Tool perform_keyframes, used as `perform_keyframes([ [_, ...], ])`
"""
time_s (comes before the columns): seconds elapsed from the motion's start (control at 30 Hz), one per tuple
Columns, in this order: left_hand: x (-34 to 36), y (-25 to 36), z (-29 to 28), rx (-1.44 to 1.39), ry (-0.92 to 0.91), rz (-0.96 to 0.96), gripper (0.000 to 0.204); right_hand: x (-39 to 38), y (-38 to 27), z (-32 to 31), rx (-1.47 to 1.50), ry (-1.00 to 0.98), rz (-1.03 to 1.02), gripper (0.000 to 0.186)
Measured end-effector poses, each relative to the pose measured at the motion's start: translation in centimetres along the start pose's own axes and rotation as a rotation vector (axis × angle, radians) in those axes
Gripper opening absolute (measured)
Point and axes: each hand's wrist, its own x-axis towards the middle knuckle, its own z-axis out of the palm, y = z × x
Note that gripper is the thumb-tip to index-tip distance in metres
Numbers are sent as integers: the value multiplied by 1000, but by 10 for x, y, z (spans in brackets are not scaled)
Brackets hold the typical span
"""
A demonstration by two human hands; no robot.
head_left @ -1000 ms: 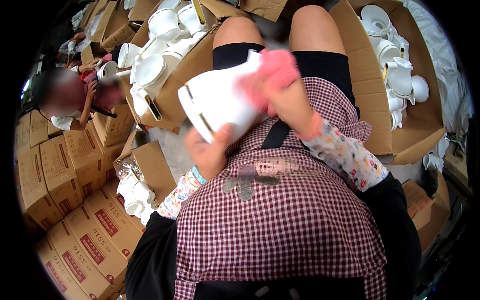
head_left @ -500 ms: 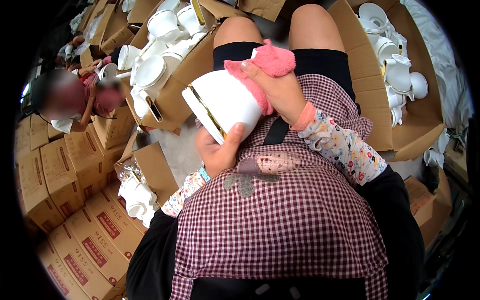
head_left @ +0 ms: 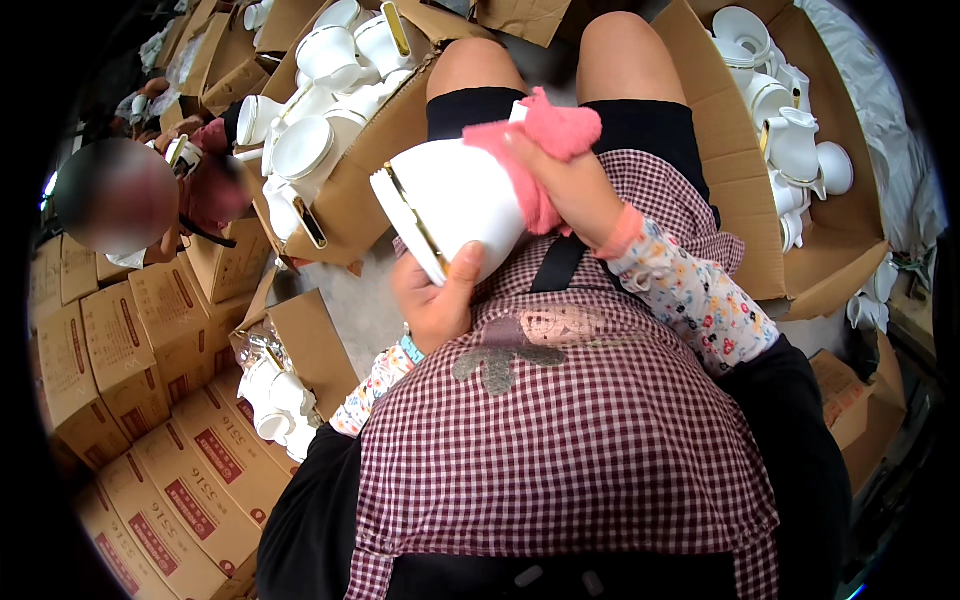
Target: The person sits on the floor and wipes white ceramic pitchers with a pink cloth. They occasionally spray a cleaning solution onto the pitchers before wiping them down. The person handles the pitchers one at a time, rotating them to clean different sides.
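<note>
Over my lap, a white jug (head_left: 455,195) with a gold band near its broad end lies tilted, that end pointing left. My left hand (head_left: 435,300) grips the broad end, thumb pressed on the white wall and fingers hidden beneath. Around the narrower end is a fluffy pink cloth (head_left: 545,125), bunched in my right hand (head_left: 570,180), which clasps the jug through it. A small white piece juts out beside the cloth; whether it belongs to the jug I cannot tell.
Open cartons of white jugs stand ahead-left (head_left: 345,185) and right (head_left: 735,190). More white jugs (head_left: 275,395) lie beside a smaller carton at the left, near stacked closed cartons (head_left: 185,480). A co-worker (head_left: 205,180) handles a white piece at the far left.
The jug, cloth and right hand have shifted slightly to the right. The left hand keeps its hold. At the far left, the co-worker's head and hands have moved.
</note>
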Motion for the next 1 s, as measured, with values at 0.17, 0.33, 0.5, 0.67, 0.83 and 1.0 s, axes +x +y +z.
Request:
perform_keyframes([
  [0.17,9,0,-9,-123,-13,-116,27,-25,10,-16,-19,-226,46,28],
  [0.33,-1,-1,-5,188,-158,80,31,14,17,0,-124,54,-232,33],
  [0.5,6,-2,2,20,101,-102,33,11,4,-7,208,-79,169,39],
  [0.67,9,-1,-5,-109,34,-149,32,-17,8,-19,-27,-196,69,34],
  [0.83,3,0,-5,199,-179,94,24,15,12,-1,21,8,-91,35],
  [1.0,7,1,-1,151,-147,61,20,38,17,-25,-256,29,-111,42],
])
